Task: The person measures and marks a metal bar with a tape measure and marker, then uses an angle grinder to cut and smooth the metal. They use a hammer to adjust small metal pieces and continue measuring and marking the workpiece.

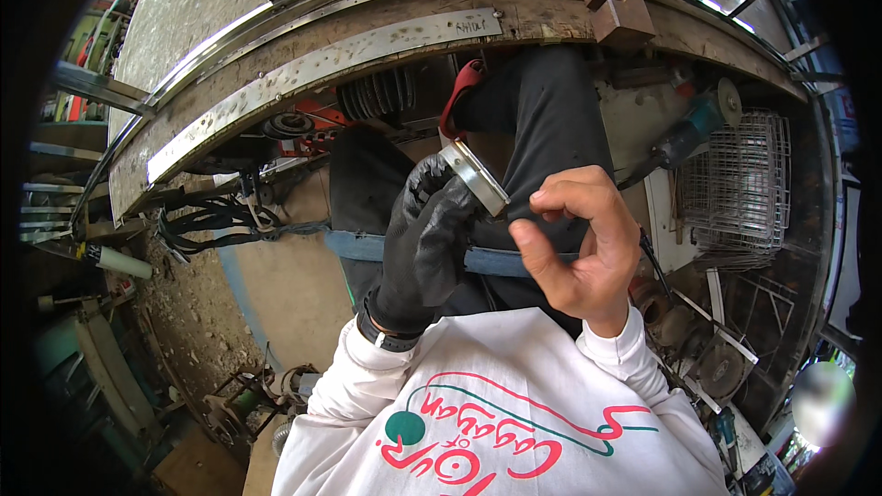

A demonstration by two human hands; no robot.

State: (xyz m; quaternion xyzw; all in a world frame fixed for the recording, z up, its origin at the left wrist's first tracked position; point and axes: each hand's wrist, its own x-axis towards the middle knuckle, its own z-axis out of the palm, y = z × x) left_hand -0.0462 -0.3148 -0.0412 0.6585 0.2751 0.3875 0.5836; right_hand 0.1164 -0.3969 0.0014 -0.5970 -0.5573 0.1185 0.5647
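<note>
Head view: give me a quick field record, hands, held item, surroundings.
left hand: black glove, gripping a short flat metal piece by its lower end
right hand: bare, thumb and forefinger pinched just right of the metal piece; contact unclear
metal piece: shiny, tilted, held above the person's dark trousers
workbench: worn top with a long metal strip lying on it
right side: angle grinder and wire rack

Metal piece point(475, 176): lower end hidden behind gloved left hand point(424, 243). Right hand point(579, 243) fingertips curl out of sight, contact with it unclear, probably pinching. Angle grinder point(691, 133) partly under counter point(367, 28)
</note>
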